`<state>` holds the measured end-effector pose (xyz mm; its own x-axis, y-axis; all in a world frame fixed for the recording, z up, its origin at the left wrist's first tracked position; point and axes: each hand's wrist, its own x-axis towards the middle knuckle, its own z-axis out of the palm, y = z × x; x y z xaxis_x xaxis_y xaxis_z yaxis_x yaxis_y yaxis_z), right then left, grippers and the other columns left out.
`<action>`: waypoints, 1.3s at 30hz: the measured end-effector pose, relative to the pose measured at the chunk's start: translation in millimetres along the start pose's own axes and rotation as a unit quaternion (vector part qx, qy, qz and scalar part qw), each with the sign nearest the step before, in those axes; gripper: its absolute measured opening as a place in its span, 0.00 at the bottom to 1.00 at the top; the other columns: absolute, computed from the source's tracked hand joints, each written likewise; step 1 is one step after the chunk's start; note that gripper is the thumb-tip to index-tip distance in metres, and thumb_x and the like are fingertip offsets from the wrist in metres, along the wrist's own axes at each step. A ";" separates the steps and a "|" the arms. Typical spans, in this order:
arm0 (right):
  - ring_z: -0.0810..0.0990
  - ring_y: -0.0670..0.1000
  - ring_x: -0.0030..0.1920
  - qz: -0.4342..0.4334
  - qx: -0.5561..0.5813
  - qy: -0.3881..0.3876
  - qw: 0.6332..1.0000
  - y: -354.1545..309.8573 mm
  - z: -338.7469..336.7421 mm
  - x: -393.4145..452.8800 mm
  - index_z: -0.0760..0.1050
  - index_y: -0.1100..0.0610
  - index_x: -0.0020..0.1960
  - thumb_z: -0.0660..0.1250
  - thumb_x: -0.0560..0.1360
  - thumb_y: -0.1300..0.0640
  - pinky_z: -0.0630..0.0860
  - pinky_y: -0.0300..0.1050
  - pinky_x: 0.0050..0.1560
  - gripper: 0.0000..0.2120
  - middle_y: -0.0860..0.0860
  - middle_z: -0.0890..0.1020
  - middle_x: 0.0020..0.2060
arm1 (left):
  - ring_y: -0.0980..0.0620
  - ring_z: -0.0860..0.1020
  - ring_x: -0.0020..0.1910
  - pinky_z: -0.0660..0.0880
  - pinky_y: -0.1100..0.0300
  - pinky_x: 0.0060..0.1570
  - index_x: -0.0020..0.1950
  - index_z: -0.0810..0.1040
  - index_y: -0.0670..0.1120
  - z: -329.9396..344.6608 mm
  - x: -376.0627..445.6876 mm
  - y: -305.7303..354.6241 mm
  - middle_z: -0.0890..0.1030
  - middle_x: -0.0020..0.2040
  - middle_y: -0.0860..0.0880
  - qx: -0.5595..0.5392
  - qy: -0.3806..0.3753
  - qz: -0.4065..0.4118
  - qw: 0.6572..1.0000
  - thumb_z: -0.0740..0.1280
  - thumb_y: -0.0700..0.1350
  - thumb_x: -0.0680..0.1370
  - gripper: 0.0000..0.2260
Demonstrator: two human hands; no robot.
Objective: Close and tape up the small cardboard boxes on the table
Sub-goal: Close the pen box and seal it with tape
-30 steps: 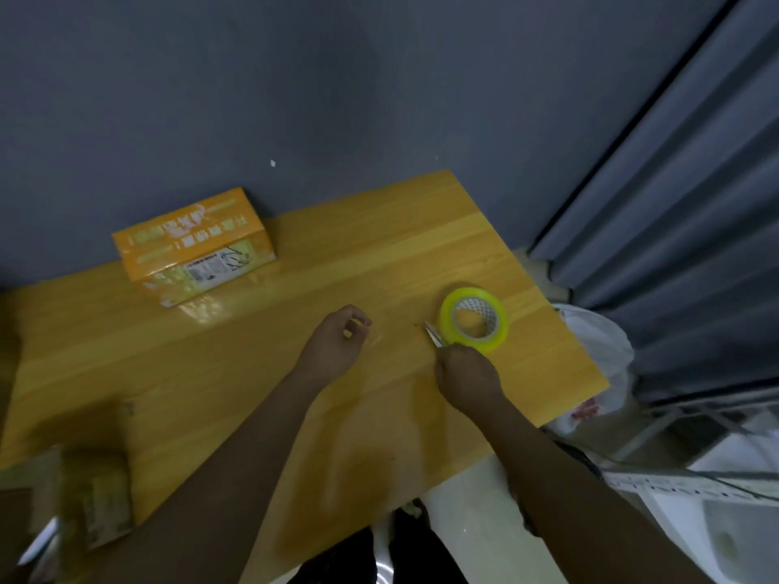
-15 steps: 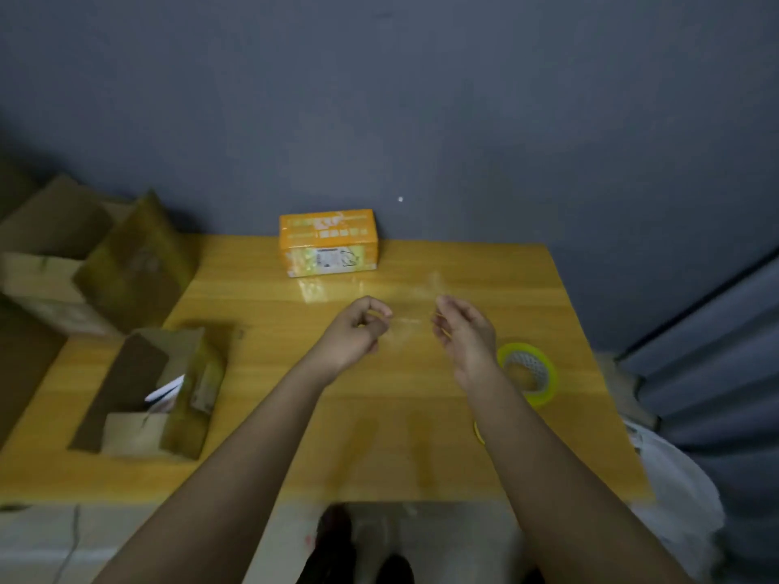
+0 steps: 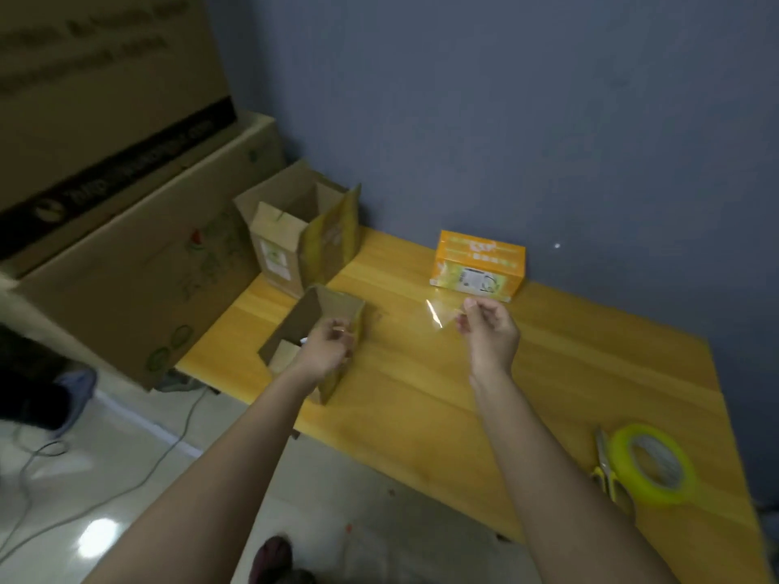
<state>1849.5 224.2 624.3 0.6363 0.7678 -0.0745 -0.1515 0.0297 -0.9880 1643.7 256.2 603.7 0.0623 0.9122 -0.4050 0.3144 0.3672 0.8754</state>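
- 3 small boxes sit on the table (image 3: pixel 548 373): open brown box (image 3: pixel 314 326) near its left edge, a second open box (image 3: pixel 295 238) behind it by the wall, and a closed orange box (image 3: pixel 478 263) at the back.
- Right hand (image 3: pixel 491 330): thumb and fingers pinch a cut strip of clear tape (image 3: pixel 442 311), held in the air just in front of the orange box. The strip hangs free toward the left.
- Left hand (image 3: pixel 329 351): fingers curled, over the right wall of the nearest open box. Whether it grips the wall or only touches it, I cannot tell; motion blur.
- Key relation: the open box lies left of the tape, under the left hand; its long axis runs from near-left to far-right. Judgement: the flaps need folding shut before the strip goes on, and the left hand is the nearer one for that.
- Tape roll (image 3: pixel 651 465) and yellow-handled scissors (image 3: pixel 605 461) lie side by side near the right front corner, well apart from both hands.
- Versus 0.5 s ago: both hands were together mid-table, holding the strip between them. Now the left has gone to the box and the right alone carries the tape. View has swung left.
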 end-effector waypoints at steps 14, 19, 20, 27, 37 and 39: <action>0.80 0.38 0.35 0.034 -0.092 -0.114 0.989 57.3 142.2 -71.7 0.76 0.51 0.44 0.69 0.75 0.65 0.79 0.37 0.36 0.09 0.45 0.81 0.38 | 0.46 0.76 0.58 0.71 0.60 0.51 0.62 0.75 0.42 -151.0 82.6 -52.7 0.77 0.60 0.43 0.309 -0.105 0.156 0.932 0.57 0.41 0.82 0.11; 0.80 0.38 0.34 0.070 -0.098 -0.095 0.988 75.9 158.8 -85.0 0.75 0.53 0.45 0.68 0.75 0.69 0.79 0.35 0.35 0.11 0.49 0.78 0.41 | 0.48 0.74 0.60 0.65 0.53 0.59 0.57 0.79 0.49 -150.3 100.6 -56.0 0.78 0.59 0.48 0.464 -0.158 0.235 0.839 0.58 0.42 0.80 0.11; 0.80 0.38 0.34 0.077 -0.098 -0.090 0.988 77.7 159.7 -85.0 0.75 0.53 0.45 0.68 0.75 0.69 0.79 0.35 0.35 0.11 0.49 0.78 0.41 | 0.49 0.74 0.59 0.63 0.53 0.59 0.54 0.79 0.50 -146.9 103.2 -55.9 0.79 0.55 0.49 0.488 -0.171 0.252 0.818 0.59 0.42 0.80 0.11; 0.79 0.44 0.38 0.103 -0.095 -0.086 0.986 85.1 159.7 -68.8 0.75 0.54 0.46 0.68 0.74 0.70 0.80 0.37 0.35 0.11 0.51 0.78 0.42 | 0.47 0.70 0.66 0.50 0.46 0.71 0.58 0.78 0.48 -121.6 132.4 -44.8 0.78 0.59 0.49 0.568 -0.276 0.238 0.738 0.62 0.42 0.79 0.10; 0.80 0.48 0.42 0.127 -0.115 -0.107 0.979 101.9 167.0 -56.9 0.76 0.51 0.47 0.68 0.75 0.67 0.79 0.38 0.38 0.11 0.50 0.80 0.43 | 0.46 0.74 0.43 0.62 0.51 0.50 0.43 0.76 0.46 -105.9 167.2 -56.0 0.70 0.32 0.53 0.575 -0.353 0.236 0.699 0.62 0.39 0.78 0.07; 0.80 0.48 0.43 0.130 -0.124 -0.113 0.977 105.8 169.4 -59.0 0.76 0.51 0.48 0.68 0.75 0.67 0.80 0.41 0.41 0.11 0.49 0.80 0.44 | 0.46 0.72 0.41 0.59 0.50 0.55 0.38 0.76 0.44 -105.5 168.7 -55.9 0.68 0.29 0.50 0.591 -0.343 0.248 0.686 0.62 0.39 0.78 0.09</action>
<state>1667.8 290.4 547.1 0.4137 0.8511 -0.3233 -0.0803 -0.3196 -0.9442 1536.7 408.8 514.4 0.7435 0.4216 -0.5191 0.6167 -0.7325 0.2884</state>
